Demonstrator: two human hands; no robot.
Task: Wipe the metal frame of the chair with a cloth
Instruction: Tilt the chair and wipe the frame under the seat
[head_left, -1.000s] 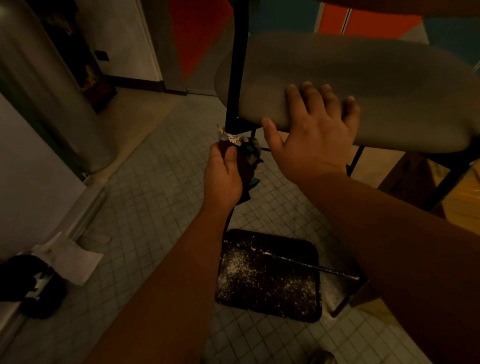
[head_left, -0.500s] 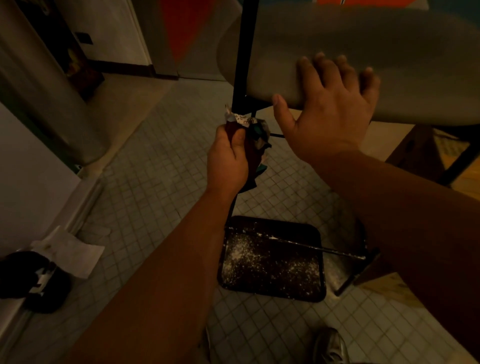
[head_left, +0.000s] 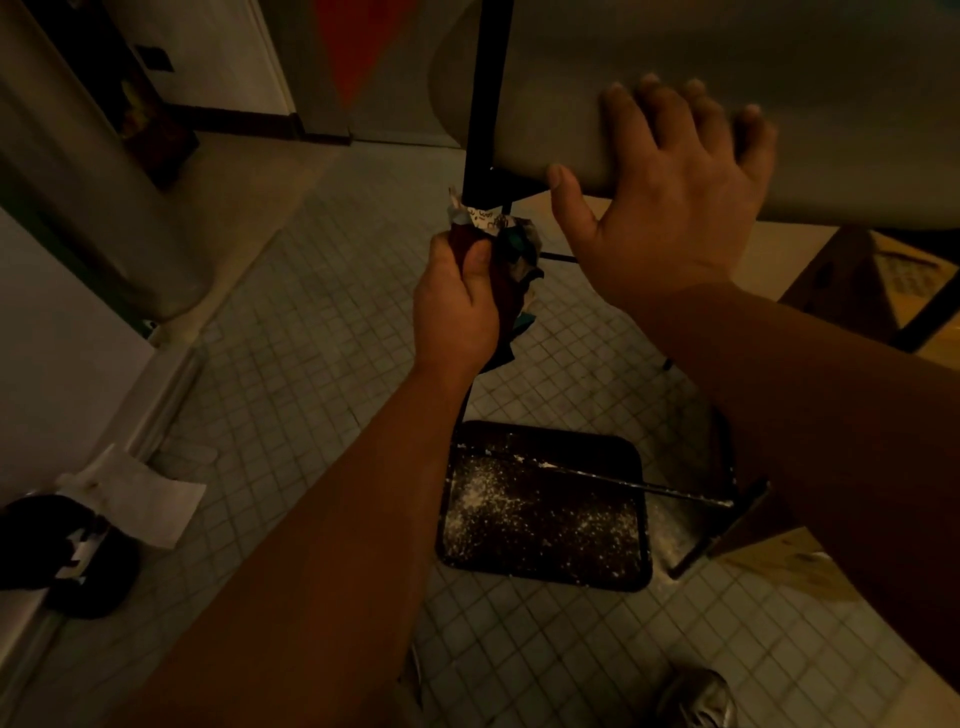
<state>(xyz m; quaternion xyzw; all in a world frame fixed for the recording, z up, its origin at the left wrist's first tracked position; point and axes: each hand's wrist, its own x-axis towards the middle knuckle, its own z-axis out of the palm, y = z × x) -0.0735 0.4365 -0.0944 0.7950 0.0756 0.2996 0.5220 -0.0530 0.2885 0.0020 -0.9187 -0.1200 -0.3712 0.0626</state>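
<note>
Gripping the cloth (head_left: 511, 260) apparently around the frame (head_left: 485, 98), left hand (head_left: 457, 312); right hand (head_left: 675, 208) flat on seat (head_left: 779, 52).

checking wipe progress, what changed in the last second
Little changed. The left hand with the cloth stays clamped around the black frame bar just under the seat; any slide is too slight to tell. The right hand still braces the seat edge.

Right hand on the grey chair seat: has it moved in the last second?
No. The right hand stays on the edge of the grey seat, just right of the black metal leg.
</note>
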